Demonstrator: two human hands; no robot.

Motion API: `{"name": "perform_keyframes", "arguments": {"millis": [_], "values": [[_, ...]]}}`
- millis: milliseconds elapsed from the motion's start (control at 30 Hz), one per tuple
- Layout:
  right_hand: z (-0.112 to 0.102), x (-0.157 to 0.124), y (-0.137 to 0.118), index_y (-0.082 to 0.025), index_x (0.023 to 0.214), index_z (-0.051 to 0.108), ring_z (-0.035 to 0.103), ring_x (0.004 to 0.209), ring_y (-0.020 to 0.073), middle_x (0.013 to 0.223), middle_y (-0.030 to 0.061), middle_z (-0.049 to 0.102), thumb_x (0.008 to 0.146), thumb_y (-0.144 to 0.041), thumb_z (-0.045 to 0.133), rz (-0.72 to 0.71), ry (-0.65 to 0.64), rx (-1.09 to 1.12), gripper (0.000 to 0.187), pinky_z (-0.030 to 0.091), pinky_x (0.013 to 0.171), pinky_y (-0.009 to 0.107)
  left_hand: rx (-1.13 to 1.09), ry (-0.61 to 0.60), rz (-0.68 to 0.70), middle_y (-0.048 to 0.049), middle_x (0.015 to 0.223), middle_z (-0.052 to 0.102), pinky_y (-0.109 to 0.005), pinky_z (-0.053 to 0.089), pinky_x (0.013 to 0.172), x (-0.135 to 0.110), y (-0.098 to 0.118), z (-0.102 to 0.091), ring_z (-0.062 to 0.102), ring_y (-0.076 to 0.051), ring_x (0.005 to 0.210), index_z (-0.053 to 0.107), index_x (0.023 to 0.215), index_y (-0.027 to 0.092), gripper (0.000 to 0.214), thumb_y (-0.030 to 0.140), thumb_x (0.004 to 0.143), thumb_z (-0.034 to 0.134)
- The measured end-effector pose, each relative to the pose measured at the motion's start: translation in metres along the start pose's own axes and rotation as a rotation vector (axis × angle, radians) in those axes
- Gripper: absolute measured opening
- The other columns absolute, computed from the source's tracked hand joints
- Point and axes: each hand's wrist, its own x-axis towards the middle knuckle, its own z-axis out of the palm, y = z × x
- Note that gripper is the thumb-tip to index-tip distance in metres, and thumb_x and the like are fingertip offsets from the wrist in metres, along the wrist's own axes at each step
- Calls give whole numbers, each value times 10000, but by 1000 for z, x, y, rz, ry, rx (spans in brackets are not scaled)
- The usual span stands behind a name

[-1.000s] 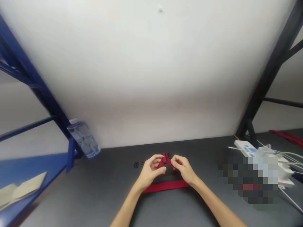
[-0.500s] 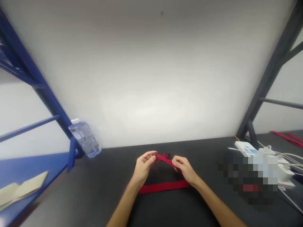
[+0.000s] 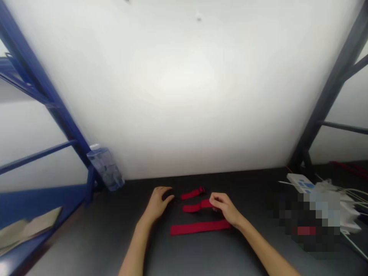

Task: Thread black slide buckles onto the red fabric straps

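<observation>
R hand point(image 3: 224, 207): narrow pinch, fingers closed on R end of mid strap point(image 3: 197, 207), a short red webbing piece lying on bench point(image 3: 86, 245), long axis approx. L–R, rising slightly toward R end. L hand point(image 3: 158, 203): palm down, fingers loosely curved, neither wide nor pinched; tips at a small dark piece point(image 3: 170, 196) on bench. Hand partly hides it, so cannot tell if held or only touched. Mid strap runs from R hand toward L hand; R hand is the nearer, L hand well short of its free L end, with a gap between. Top strap point(image 3: 192, 194), also short and red, lies just above mid strap, angled up to R, with black buckle point(image 3: 202, 189) at R end; no hand on it, and it lies between both hands. Long strap point(image 3: 199, 228) lies flat nearer the person, approx. parallel to mid strap, R end just beside R wrist; contact not clear. Around: bottle point(image 3: 106, 168), tilted, at rear L beside blue rack point(image 3: 43, 96); power strip point(image 3: 300, 183) at R with white cables point(image 3: 345, 189); pixelated patch point(image 3: 307, 218) in front of it, contents unreadable; further red straps point(image 3: 349, 168) far R.
</observation>
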Motion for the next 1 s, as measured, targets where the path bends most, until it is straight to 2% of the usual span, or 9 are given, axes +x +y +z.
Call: {"name": "perform_keyframes", "arguments": {"millis": [167,367,467,567,633,733,833,900,1000], "values": [[1,0,-2,-183,596,466,402,545,120,556,-33,447,850,-348,552,0,-9,3,315,299,548,251,78,-101,27,-108,1109,646,-430,430,989,-1,-3,6,554,-274,1092,684,1122,221,288,283,855,597],[2,-1,1,-181,604,474,426,545,121,557,-32,469,844,-358,572,17,-35,19,313,313,549,248,67,-137,-1,-112,1149,624,-429,423,1004,-2,-3,3,547,-277,1112,671,1154,222,349,247,807,648],[2,0,3,-178,606,483,429,539,119,553,-33,476,835,-352,585,23,-45,24,305,315,546,246,19,-85,5,-103,1171,615,-436,413,1016,0,13,0,540,-271,1131,652,1185,232,392,258,793,666],[3,1,4,-174,605,490,430,531,116,551,-34,480,834,-361,588,22,-54,27,312,317,541,243,-78,-27,31,-92,1149,631,-420,429,997,1,45,0,556,-257,1110,679,1138,244,314,312,837,626],[3,1,4,-173,600,489,428,528,114,549,-35,479,831,-372,596,23,-55,28,322,317,537,241,-200,-82,53,-86,1146,647,-380,460,951,-1,68,2,582,-241,1069,691,1122,252,288,340,866,593],[1,1,3,-175,602,489,418,522,111,544,-37,474,829,-387,600,31,-45,22,330,309,532,239,-384,-261,76,-78,1097,688,-327,484,874,-4,93,7,620,-231,990,711,1088,228,281,346,847,624],[-2,0,-2,-174,617,507,424,532,114,552,-34,478,826,-405,603,36,-36,4,326,310,539,240,-528,-429,-4,-76,913,722,-300,495,766,-4,100,11,648,-208,824,719,1044,169,279,339,845,624],[-5,-1,-5,-174,622,512,415,532,112,555,-37,466,815,-417,615,36,-41,9,327,306,537,239,-563,-466,-34,-70,846,711,-285,489,715,-2,99,13,637,-191,758,714,1042,144,289,329,835,634],[-5,-1,-8,-175,630,509,382,518,102,550,-47,438,813,-412,621,38,-60,41,320,284,520,234,-495,-433,35,-82,1002,691,-278,475,715,0,99,15,618,-190,816,685,1134,181,362,304,793,683]]}}
